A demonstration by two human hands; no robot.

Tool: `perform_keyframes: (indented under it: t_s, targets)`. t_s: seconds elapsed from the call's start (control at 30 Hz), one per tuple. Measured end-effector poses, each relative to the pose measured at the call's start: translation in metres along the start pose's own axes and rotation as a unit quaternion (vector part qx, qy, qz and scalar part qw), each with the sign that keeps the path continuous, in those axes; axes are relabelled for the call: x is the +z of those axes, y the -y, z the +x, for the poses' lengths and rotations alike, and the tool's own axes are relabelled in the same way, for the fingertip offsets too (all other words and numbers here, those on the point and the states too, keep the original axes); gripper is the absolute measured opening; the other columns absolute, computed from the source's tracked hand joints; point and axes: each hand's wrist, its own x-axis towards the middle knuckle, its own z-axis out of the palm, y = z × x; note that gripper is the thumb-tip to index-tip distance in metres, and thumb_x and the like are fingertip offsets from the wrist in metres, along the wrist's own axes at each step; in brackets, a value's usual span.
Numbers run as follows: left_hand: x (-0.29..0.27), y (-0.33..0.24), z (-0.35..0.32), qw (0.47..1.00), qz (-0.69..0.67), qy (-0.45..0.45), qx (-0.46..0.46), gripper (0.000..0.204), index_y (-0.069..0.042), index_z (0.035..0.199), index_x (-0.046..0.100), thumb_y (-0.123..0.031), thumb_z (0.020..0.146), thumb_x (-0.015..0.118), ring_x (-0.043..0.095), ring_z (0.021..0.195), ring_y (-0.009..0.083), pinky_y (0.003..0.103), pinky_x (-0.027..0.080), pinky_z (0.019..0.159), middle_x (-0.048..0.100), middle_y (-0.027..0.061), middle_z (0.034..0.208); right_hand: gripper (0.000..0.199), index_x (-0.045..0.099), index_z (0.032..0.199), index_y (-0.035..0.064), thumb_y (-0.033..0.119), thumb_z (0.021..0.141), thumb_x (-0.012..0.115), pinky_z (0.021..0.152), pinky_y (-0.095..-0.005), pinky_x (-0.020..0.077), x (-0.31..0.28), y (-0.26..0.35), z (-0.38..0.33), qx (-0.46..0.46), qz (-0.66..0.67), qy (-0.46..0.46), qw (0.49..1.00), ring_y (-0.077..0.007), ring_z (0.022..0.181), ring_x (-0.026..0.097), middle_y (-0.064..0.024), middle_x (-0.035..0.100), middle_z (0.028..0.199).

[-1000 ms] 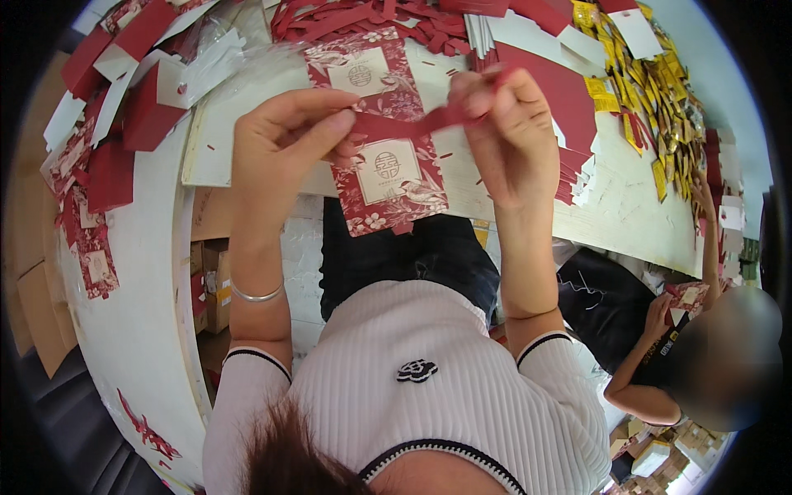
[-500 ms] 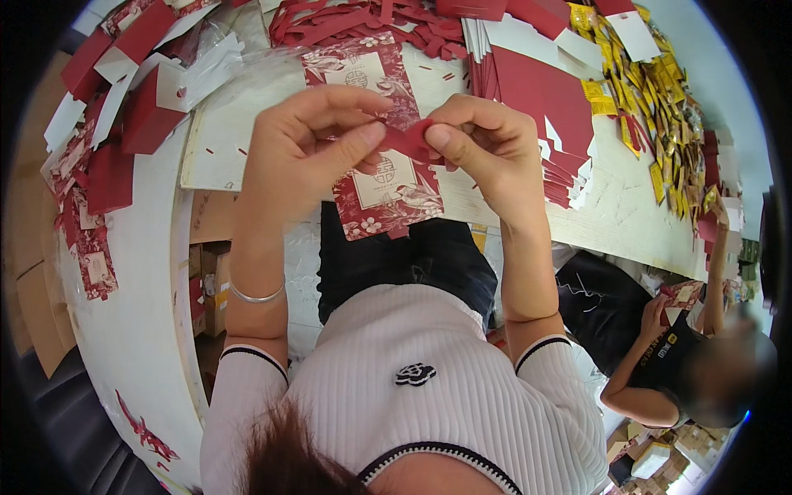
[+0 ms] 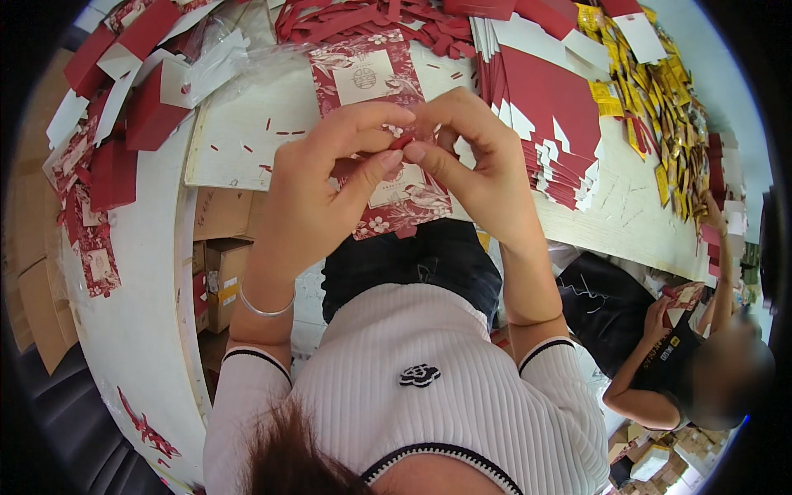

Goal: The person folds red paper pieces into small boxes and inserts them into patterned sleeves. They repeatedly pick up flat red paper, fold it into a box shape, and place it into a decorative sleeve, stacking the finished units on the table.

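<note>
Head view, looking straight down: the left hand point(image 3: 318, 198) and right hand point(image 3: 478, 165) meet at chest height, thumbs and forefingers of both pinched together on a small red strip point(image 3: 402, 142), held close, it seems, for fine finger work. Under them a red floral printed card point(image 3: 396, 206) with a pale square label lies at the edge of the white table point(image 3: 140, 330); a second floral card point(image 3: 363, 70) sits just beyond. A fanned stack of plain red flat sheets point(image 3: 553, 115) lies right, yellow packets point(image 3: 660, 91) farther right. Another person point(image 3: 660, 346) works nearby.
</note>
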Motion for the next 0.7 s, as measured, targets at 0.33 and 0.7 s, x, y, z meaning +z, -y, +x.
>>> perform_keyframes:
  t_s: [0.33, 0.7]
  targets:
    - [-0.046, 0.044, -0.027, 0.968, 0.033, -0.04, -0.246, 0.025, -0.001, 0.103, 0.052, -0.021, 0.087, 0.053, 0.06, 0.071, 0.0103, 0.023, 0.05, 0.059, 0.063, 0.0061, 0.081, 0.01, 0.062, 0.08, 0.0014, -0.002, 0.071, 0.061, 0.063, -0.0297, 0.0423, -0.013, -0.028, 0.02, -0.098, -0.14, -0.06, 0.983, -0.0229, 0.069, 0.055, -0.0089, 0.058, 0.074]
    - [0.012, 0.083, -0.024, 0.891, -0.384, -0.076, -0.229, 0.027, 0.002, 0.109, 0.048, -0.012, 0.086, 0.053, 0.058, 0.089, 0.0132, 0.027, 0.048, 0.077, 0.057, 0.0101, 0.102, 0.011, 0.061, 0.076, 0.0059, 0.002, 0.067, 0.062, 0.064, -0.0331, 0.038, 0.004, -0.058, 0.036, -0.211, -0.297, 0.077, 0.928, -0.0225, 0.072, 0.053, -0.0045, 0.056, 0.074]
